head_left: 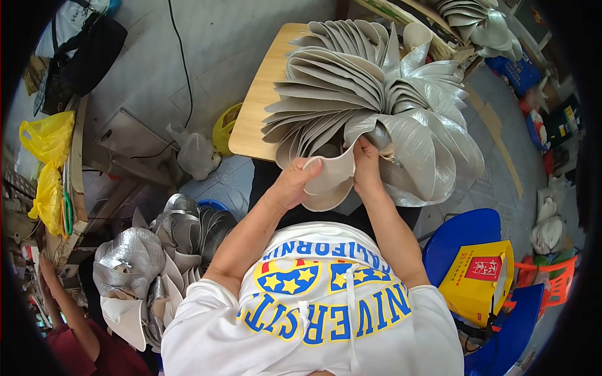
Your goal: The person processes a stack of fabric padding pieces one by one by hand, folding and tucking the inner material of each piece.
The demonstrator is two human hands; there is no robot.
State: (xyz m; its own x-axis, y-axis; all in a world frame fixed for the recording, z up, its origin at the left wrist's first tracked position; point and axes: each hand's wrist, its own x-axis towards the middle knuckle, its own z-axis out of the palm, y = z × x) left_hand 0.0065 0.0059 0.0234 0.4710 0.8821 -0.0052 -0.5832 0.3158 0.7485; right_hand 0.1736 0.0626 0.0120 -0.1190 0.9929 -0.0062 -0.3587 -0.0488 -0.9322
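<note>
A large bundle of curved grey pieces (332,81), some with a shiny silver side, lies fanned out on a light wooden table (260,94). My left hand (298,182) is closed on the edge of one curved grey piece (332,172) at the near end of the bundle, thumb on top. Close by on the right, my right hand (367,164) pinches the same piece's other edge, beside a silver-sided part of the bundle (426,150). Its fingertips are partly hidden by the material.
Another pile of silver and grey pieces (135,263) stands at the lower left, near another person's arm (72,313). A blue chair (470,229) holds a yellow bag (473,282) at the right. Yellow plastic bags (47,194) hang at the left.
</note>
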